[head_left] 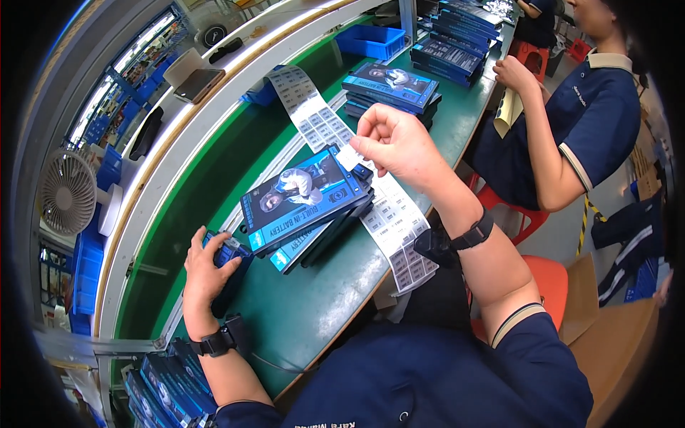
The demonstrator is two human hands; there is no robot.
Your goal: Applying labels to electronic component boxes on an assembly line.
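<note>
Top box [300, 192]: right at the centre of the frame, laid face up on a short, crooked pile, its blue and black front in plain view.
Right hand [403, 146]: poised over the upper right end of that box, thumb and index finger closed in a pinch; whether a sticker is caught between those fingers cannot be told.
Label strip [392, 217]: stretched in a long printed band across the green surface [314, 307], from upper centre, past the pile, to right of centre below; a white patch is shown by the pinch, sticker or bare backing, that cannot be told.
Left hand [205, 274]: left of centre, fingers spread and curved about the end of a dark blue box [235, 278]; contact seems to be made, but a firm grip cannot be confirmed.
Second pile [392, 78]: more blue boxes, stacked at upper centre, touched by neither hand.
Stickering: here, by all appearances, is the step in hand, with the top box being worked on.
Next press: if a sticker is pinched, it needs to be squared to the box's end and smoothed flat without the pile being nudged; if not, one must first be peeled from the strip.
</note>
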